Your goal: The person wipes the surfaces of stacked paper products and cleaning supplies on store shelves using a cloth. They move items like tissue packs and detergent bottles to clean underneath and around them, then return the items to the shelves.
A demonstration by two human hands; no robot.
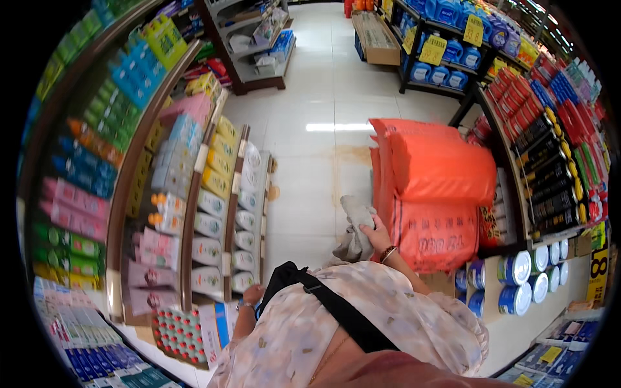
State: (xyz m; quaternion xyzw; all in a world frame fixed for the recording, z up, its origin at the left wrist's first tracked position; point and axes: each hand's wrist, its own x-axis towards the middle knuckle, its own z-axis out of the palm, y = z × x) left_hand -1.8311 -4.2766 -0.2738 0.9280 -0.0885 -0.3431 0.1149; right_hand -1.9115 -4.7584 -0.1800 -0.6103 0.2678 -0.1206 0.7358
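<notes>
A crumpled grey cloth (356,233) is gripped in my right hand (377,236), in front of my body above the tiled floor. Just right of that hand stands a pile of orange woven sacks (432,233), with another sack (444,167) lying across the top. My left hand (253,294) hangs low at my left side, near the end of the shelf with white bottles (243,281). Its fingers are partly hidden by a black bag (280,286), so I cannot tell whether it holds anything.
To the left, tiered shelves hold bottles, yellow packs (216,182) and pink packs (155,274). On the right are black bottles (553,194) and blue-and-white tins (515,283). Blue detergent jugs (439,75) stand farther off. Brown stains (356,154) mark the white floor tiles (301,194).
</notes>
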